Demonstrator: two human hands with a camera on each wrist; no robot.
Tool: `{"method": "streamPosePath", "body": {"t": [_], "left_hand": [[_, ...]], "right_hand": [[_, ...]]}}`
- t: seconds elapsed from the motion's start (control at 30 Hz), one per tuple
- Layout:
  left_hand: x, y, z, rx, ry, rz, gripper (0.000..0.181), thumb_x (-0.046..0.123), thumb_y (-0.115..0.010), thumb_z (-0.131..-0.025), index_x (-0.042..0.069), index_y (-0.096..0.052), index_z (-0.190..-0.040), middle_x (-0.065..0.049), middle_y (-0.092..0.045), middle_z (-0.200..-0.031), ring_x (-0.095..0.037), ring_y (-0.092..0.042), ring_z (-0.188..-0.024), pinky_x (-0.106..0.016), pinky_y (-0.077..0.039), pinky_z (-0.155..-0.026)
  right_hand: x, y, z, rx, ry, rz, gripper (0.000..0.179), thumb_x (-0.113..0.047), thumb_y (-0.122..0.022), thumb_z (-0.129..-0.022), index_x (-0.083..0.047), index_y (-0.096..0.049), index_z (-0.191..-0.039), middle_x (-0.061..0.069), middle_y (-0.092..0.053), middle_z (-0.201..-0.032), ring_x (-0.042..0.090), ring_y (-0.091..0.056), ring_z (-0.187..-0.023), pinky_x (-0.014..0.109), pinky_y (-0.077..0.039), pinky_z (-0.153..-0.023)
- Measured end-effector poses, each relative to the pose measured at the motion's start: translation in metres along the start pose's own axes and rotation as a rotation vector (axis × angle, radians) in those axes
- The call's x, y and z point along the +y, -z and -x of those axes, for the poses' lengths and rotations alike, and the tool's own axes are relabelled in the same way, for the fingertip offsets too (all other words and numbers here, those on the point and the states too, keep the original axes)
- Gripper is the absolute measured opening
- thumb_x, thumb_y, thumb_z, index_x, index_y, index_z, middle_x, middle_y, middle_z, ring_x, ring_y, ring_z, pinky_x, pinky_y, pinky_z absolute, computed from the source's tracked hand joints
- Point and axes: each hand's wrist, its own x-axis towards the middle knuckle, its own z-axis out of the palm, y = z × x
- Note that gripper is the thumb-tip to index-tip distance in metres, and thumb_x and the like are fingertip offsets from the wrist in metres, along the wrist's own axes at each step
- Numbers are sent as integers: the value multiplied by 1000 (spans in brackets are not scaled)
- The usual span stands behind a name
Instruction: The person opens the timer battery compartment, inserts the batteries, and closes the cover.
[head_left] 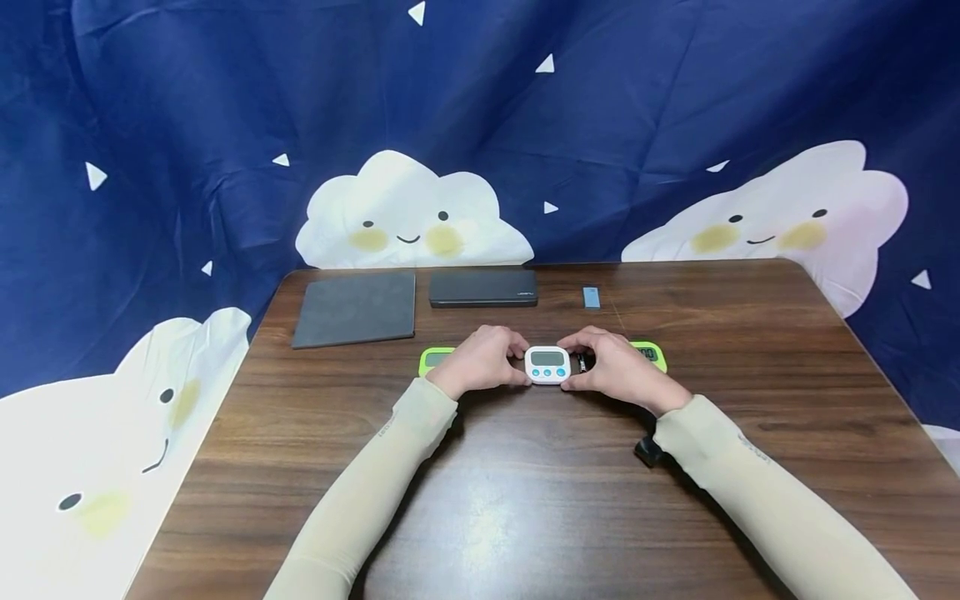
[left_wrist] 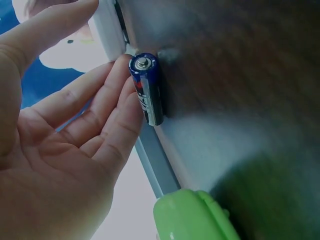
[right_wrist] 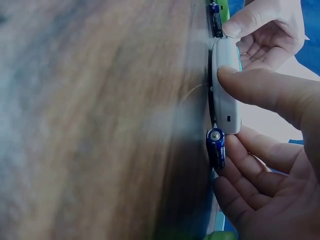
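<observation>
Two pale sleeves (head_left: 378, 479), their small lettering unreadable, reach in over a wood-grain tabletop (head_left: 525, 467), a small black object (head_left: 648, 451) lying beneath the right forearm. A white timer (head_left: 547, 365) sits between the two hands, its long axis running left to right, neither hand clearly nearer. The left hand (head_left: 486, 358) and right hand (head_left: 613, 367), each partly open, pinch its opposite ends between thumb and fingers; whether it is slightly raised cannot be told. Its display shows no legible figures above three blue buttons.

A blue battery (left_wrist: 145, 90) lies just beside the timer's left end, another battery (right_wrist: 216, 149) just beside its right; the print on both is too blurred to read. Farther out, a green timer (head_left: 433, 361) is partly hidden by the left hand, and a second green timer (head_left: 651, 354) shows zeros past the right.

Beyond lie a dark flat panel (head_left: 356, 310), a black case (head_left: 483, 288) with faint, illegible corner lettering and a small blue item (head_left: 591, 297), before a navy backdrop (head_left: 585, 108) of smiling clouds.
</observation>
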Motion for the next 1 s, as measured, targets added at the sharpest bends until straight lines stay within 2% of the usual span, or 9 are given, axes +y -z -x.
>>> {"method": "streamPosePath", "body": {"t": [0.03,0.07,0.23,0.27,0.3,0.5,0.6,0.77,1.0], "left_hand": [[0,0,-1,-1,-2,5,45,26,-94,-90,9,-81,-130,-3,-84,-118,-16,-76,-110,-35,-62,-102],[-10,-5,-7,7,-11,2,46,29,-94,-90,9,-81,-129,-2,-84,-117,-15,-76,-109,-33,-62,-102],[-16,3,-7,25,-34,53,44,31,-95,-89,10,-83,-126,-1,-84,-113,-13,-76,-107,-30,-62,-100],[-17,6,-5,36,-36,74,43,31,-95,-89,10,-83,-125,-1,-85,-113,-14,-76,-107,-30,-62,-100],[-10,16,2,42,-33,108,42,27,-96,-89,10,-83,-125,-2,-85,-114,-16,-77,-107,-32,-63,-101],[-10,44,17,158,-80,310,45,30,-96,-91,14,-81,-131,1,-84,-117,-18,-80,-110,-40,-65,-104],[-7,56,25,238,-131,420,46,30,-96,-91,16,-81,-132,1,-84,-120,-21,-80,-112,-45,-64,-106],[2,69,35,357,-193,557,43,26,-95,-92,21,-82,-133,2,-82,-129,-24,-78,-121,-50,-62,-109],[20,76,45,514,-229,642,44,23,-94,-93,21,-82,-136,0,-82,-131,-16,-75,-121,-38,-62,-111]], "right_hand": [[0,0,0,0,-7,-1,60,-23,-98,-87,-7,-74,-140,12,-74,-131,30,-68,-119,47,-53,-103],[0,0,-1,0,-14,-3,60,-23,-98,-87,-7,-74,-140,12,-74,-131,29,-68,-118,45,-53,-102],[-4,4,-2,4,-35,-39,59,-25,-97,-88,-11,-74,-141,10,-73,-132,28,-67,-119,44,-53,-102],[-6,6,-3,8,-35,-49,60,-26,-97,-89,-13,-74,-142,10,-73,-133,29,-67,-121,45,-54,-104],[-8,8,-4,13,-33,-59,60,-26,-97,-89,-14,-74,-142,9,-73,-134,29,-67,-123,47,-55,-106],[-33,37,-8,51,16,-116,62,-29,-96,-90,-18,-72,-145,8,-72,-142,31,-66,-132,56,-54,-116],[-48,53,-7,94,54,-156,61,-30,-97,-90,-18,-73,-145,7,-72,-142,28,-66,-129,46,-54,-113],[-70,73,-4,177,87,-304,56,-25,-99,-88,-22,-77,-140,2,-76,-133,20,-69,-119,22,-56,-98],[-89,82,-1,231,121,-538,54,-16,-95,-92,-17,-76,-142,-1,-81,-127,18,-76,-112,20,-63,-93]]}}
